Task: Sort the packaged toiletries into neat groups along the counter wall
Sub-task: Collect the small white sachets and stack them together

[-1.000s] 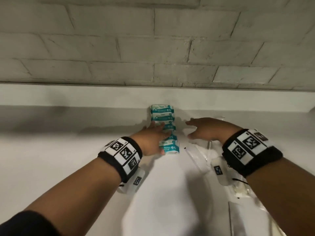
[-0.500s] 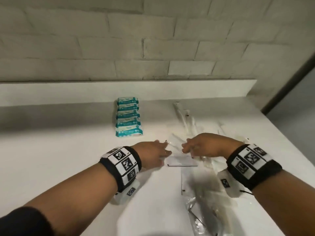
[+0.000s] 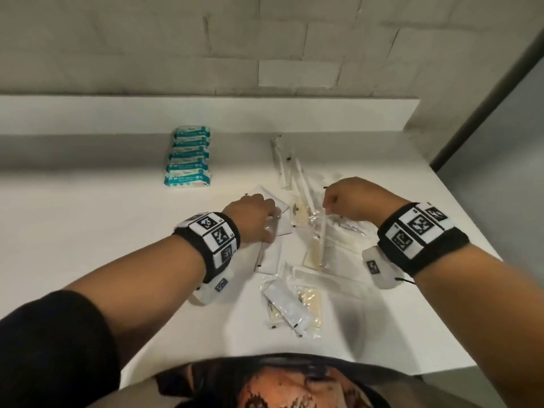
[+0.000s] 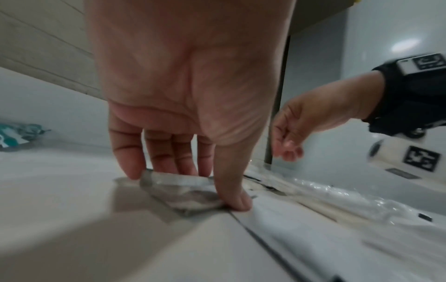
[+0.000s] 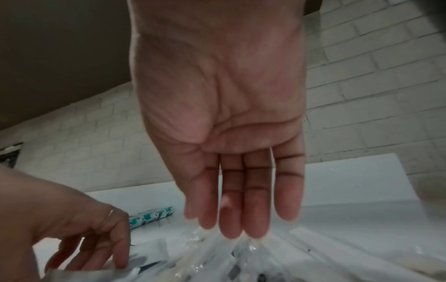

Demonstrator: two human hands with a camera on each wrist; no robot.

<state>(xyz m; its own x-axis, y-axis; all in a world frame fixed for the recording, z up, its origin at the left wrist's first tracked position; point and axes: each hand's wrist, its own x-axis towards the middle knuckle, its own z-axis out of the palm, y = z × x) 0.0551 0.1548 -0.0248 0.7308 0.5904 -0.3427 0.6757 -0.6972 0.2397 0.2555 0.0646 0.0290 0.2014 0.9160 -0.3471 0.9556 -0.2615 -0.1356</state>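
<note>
A neat stack of teal-and-white packets (image 3: 188,161) lies against the counter's back ledge, also seen in the left wrist view (image 4: 14,135) and right wrist view (image 5: 150,216). To its right sprawls a loose pile of clear packets (image 3: 297,213). My left hand (image 3: 269,226) pinches a small flat clear packet (image 4: 183,192) between thumb and fingers at the pile's left edge. My right hand (image 3: 326,206) pinches the top of a long clear packet holding a white stick (image 3: 323,234), its lower end still on the pile. Crinkled wrap (image 5: 212,246) hangs under those fingertips.
The white counter (image 3: 88,231) ends at a right edge by a grey panel (image 3: 500,148) and at a front edge by my body. More clear packets (image 3: 291,307) lie near the front. A raised ledge (image 3: 206,113) and tiled wall run along the back.
Both hands have drawn back from the teal stack to the loose pile on the right. The left hand now pinches a small packet, and the right hand has taken hold of a long one.
</note>
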